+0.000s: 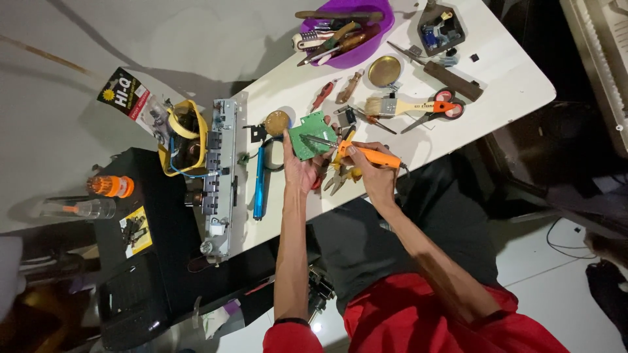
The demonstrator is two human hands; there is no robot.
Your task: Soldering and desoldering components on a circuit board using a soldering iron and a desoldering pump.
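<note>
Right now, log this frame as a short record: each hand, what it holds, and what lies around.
left hand: holds a green circuit board tilted above the white table
right hand: grips an orange soldering iron, tip at the board
beside hands: pliers, blue pen-shaped tool
further back: paintbrush, scissors, purple bowl of tools
table's left edge: long metal chassis

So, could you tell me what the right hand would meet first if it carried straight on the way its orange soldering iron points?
The right hand aims the orange soldering iron leftward, so it would probably meet the green circuit board held by the left hand first; depth is hard to judge from above.
</note>
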